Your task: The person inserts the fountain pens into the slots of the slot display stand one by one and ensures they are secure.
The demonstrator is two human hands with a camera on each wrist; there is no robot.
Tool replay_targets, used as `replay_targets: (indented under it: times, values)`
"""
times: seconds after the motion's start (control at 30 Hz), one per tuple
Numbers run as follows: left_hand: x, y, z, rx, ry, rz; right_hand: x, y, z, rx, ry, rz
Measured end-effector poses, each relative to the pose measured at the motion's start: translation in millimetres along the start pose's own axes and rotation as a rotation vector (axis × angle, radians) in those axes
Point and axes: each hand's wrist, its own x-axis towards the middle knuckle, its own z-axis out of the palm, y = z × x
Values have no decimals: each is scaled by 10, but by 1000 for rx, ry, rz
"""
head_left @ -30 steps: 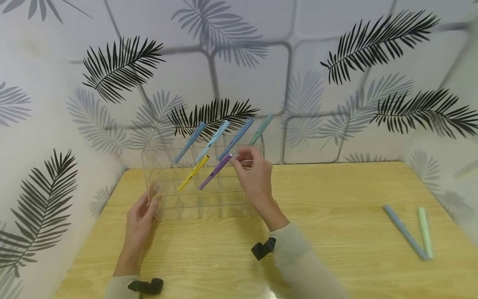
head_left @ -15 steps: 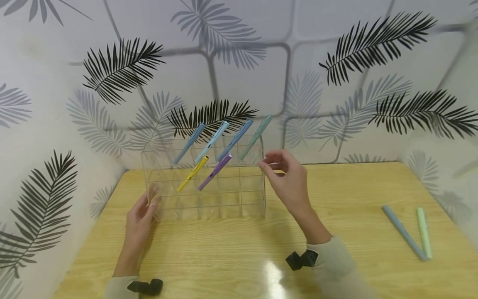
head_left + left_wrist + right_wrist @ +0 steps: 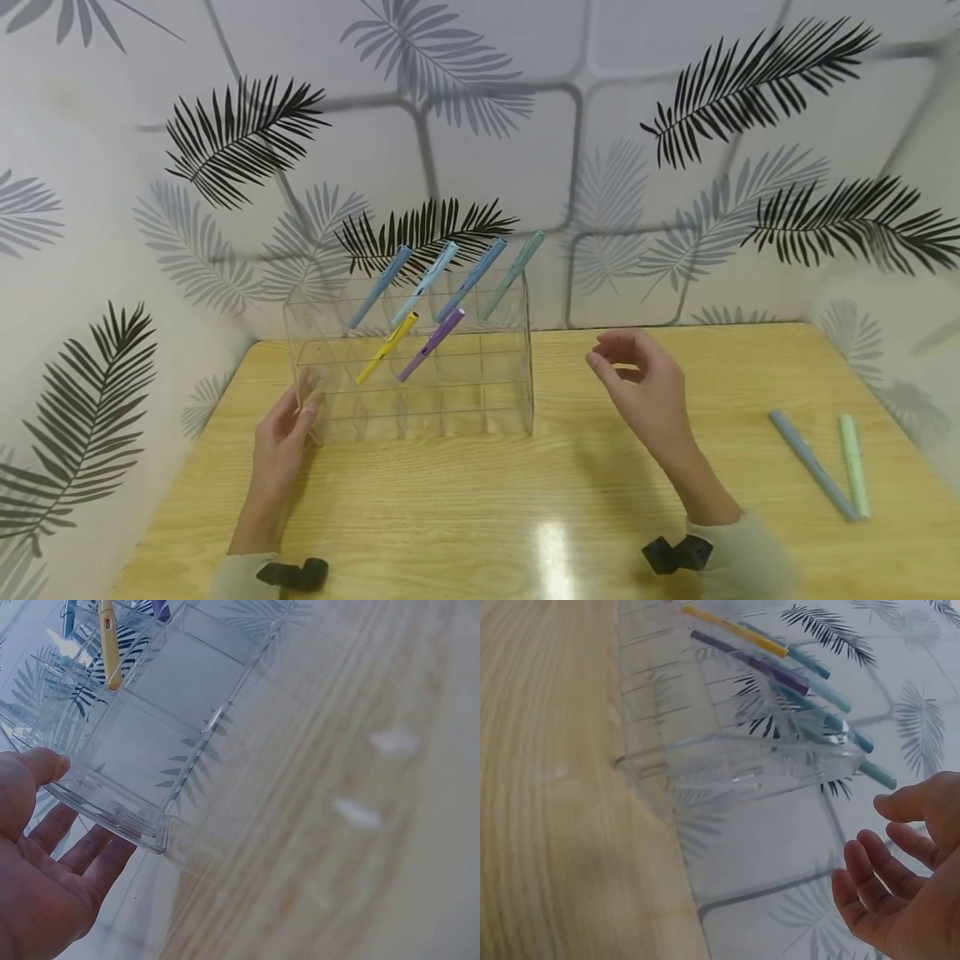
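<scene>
A clear pen rack with tiered compartments [image 3: 529, 367] stands at the back left of the table. My left hand [image 3: 279, 442] holds its left side; the left wrist view shows the thumb on one face of the side panel and the fingers on the other. Leaning in the back row are a blue pen [image 3: 380, 286], a light blue pen [image 3: 425, 283], another blue pen [image 3: 472, 279] and a green pen [image 3: 514, 275]. A yellow pen [image 3: 387, 347] and a purple pen [image 3: 432, 344] lean in the row below. My right hand [image 3: 648, 392] hovers right of the rack, fingers loosely bent, holding nothing.
On the right of the wooden table [image 3: 480, 517] lie a grey-blue pen [image 3: 813, 465] and a light green pen [image 3: 853, 467], their near ends close together. A leaf-patterned wall [image 3: 510, 167] rises directly behind the table and rack.
My right hand has moved away from the rack to the right and slightly nearer, uncovering the green pen and the rack's right end. The left hand, rack and pens stay in place.
</scene>
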Motion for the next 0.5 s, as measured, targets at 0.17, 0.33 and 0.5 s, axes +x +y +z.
replay_targets:
  times: [0.17, 0.33, 0.5]
  values:
    - [1, 5, 12, -10, 0, -4, -80, 251, -172, -45, 4, 32]
    - [0, 6, 8, -13, 8, 4, -77, 513, -304, -61, 29, 54]
    - [0, 2, 10, -5, 12, -7, -70, 766, -430, -113, 43, 74]
